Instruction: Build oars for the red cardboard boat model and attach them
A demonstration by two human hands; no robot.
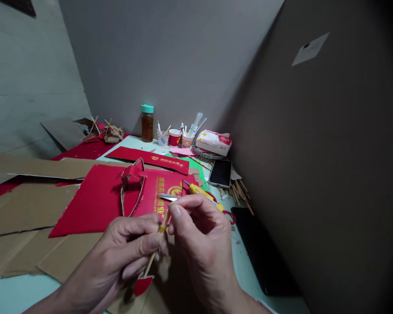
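Both my hands meet low in the middle of the view, pinching one thin wooden stick [152,257]. My left hand [124,250] grips the stick's middle between thumb and fingers. My right hand [199,235] pinches its upper end, where a yellowish band wraps it. A small red cardboard piece [142,285] is fixed at the stick's lower end. Just beyond my hands lie a red cardboard sheet [94,200] with a curved cut-out shape [132,183], scissors [168,197] and a yellow utility knife [199,192].
Brown cardboard sheets [22,209] cover the left. At the back stand a jar [147,123], small cups with sticks [175,136] and a tissue pack [214,141]. A phone [220,173] and loose sticks [237,192] lie right; a large brown board [314,152] rises at right.
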